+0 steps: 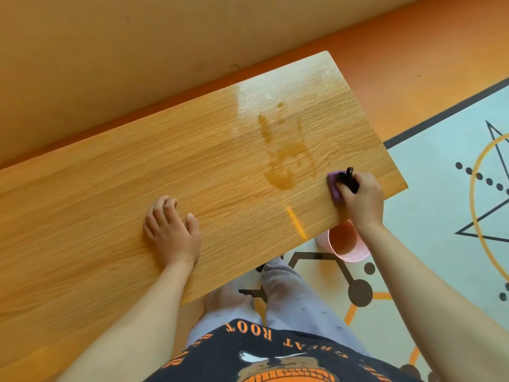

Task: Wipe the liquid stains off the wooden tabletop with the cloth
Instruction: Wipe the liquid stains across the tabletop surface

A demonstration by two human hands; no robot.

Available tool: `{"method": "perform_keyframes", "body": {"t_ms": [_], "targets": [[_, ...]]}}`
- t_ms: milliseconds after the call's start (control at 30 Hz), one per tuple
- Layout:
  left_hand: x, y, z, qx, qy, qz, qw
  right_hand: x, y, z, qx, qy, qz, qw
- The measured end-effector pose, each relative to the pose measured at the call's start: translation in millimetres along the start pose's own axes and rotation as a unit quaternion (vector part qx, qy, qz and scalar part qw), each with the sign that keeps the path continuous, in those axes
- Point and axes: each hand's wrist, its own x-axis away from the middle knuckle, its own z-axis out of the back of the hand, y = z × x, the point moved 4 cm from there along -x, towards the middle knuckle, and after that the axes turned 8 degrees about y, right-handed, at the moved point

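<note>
A long wooden tabletop (137, 172) runs from lower left to upper right. Amber liquid stains (281, 172) lie in smears and drops on its right part, stretching up toward the glossy far end. My right hand (360, 197) presses a purple cloth (334, 186) with a black loop onto the wood near the right edge, just right of the largest stain. My left hand (172, 230) rests flat on the table near the front edge, fingers apart, holding nothing.
A pink cup (348, 244) stands on the floor under the table's right corner, below my right wrist. A patterned pale mat (446, 188) covers the floor to the right. An orange wall runs behind the table. My legs are below the front edge.
</note>
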Motion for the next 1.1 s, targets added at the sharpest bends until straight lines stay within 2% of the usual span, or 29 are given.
{"method": "perform_keyframes", "body": {"t_ms": [133, 300, 400, 500, 700, 833, 933, 1100], "targets": [[0, 2, 2, -0.001, 0.002, 0.000, 1.000, 33, -26, -15, -0.012, -0.009, 0.029, 0.999], [-1, 3, 2, -0.001, 0.007, 0.001, 1.000, 87, -94, -55, -0.055, -0.121, 0.172, 0.976], [-1, 4, 2, -0.001, 0.009, 0.002, 1.000, 82, -121, -72, -0.069, -0.167, 0.244, 0.953], [-1, 5, 3, -0.002, 0.007, 0.005, 1.000, 50, -118, -71, -0.083, -0.163, 0.230, 0.956], [-2, 4, 2, -0.013, 0.001, 0.006, 1.000, -24, -48, -32, -0.041, -0.022, 0.068, 0.997], [-1, 4, 2, -0.014, -0.002, 0.006, 1.000, -26, -26, -21, -0.002, -0.002, 0.034, 0.999], [-2, 4, 2, -0.016, -0.003, 0.006, 1.000, 9, -46, -34, -0.017, -0.024, 0.068, 0.997], [-3, 5, 2, -0.015, -0.011, 0.014, 1.000, 65, -118, -74, -0.084, -0.140, 0.204, 0.965]]}}
